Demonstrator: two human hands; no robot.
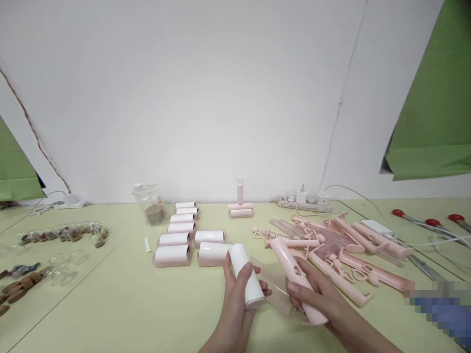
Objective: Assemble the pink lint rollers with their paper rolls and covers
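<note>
My left hand [235, 289] is wrapped round a white lint roller sheet roll [243, 269], which tilts with its near end toward me. To its right, my right hand [316, 291] grips a long pink plastic lint roller shell [290, 267] with a hole in its side. Between the two hands shows a flat clear plastic piece [274, 289]; whether either hand touches it I cannot tell. Just beyond my left hand are white rolls in pinkish holders [171, 257], set out in columns. Several loose pink shells, clear covers and heart-shaped loops [353, 274] lie heaped beside my right hand.
An assembled pink lint roller [241, 208] stands by the wall. Left of it are a clear bag with brown contents [154, 213] and a small white strip [147, 244]. A power strip [305, 203] trails cables. Glass domes [66, 260] and red-handled tools [434, 223] flank the table.
</note>
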